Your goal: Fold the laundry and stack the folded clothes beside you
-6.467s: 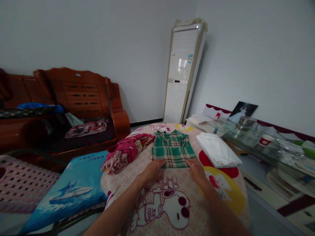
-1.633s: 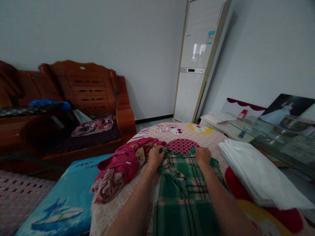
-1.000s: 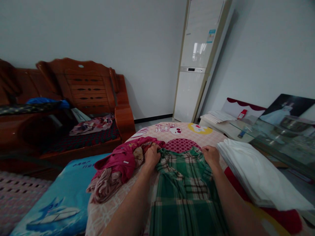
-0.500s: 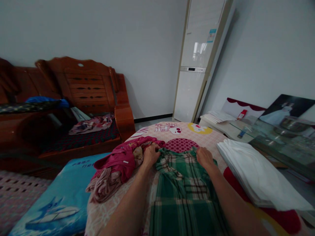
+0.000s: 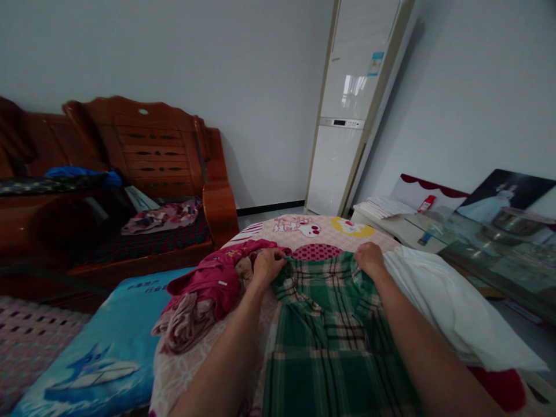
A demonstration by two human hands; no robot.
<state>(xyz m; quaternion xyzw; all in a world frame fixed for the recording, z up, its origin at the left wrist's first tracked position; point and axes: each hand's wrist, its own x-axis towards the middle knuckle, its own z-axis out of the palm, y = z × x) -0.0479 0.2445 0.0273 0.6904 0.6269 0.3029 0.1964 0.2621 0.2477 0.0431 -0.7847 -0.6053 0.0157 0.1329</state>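
Note:
A green plaid garment lies lengthwise in front of me on a pink patterned cover. Its far edge is pulled straight between my hands. My left hand pinches the left end of that edge, beside a heap of magenta and pink clothes. The right end is gripped by my right hand, close to a folded white cloth. The near part of the garment runs out of view between my forearms.
A wooden bench with clothes on its seat stands at the left. Below it lies a blue printed cushion. At the right are a glass shelf, papers and a photo. A tall white cabinet stands behind.
My right hand has moved slightly right and away from me, drawing the garment's far edge wider and straighter. My left hand has shifted a little and still holds its end.

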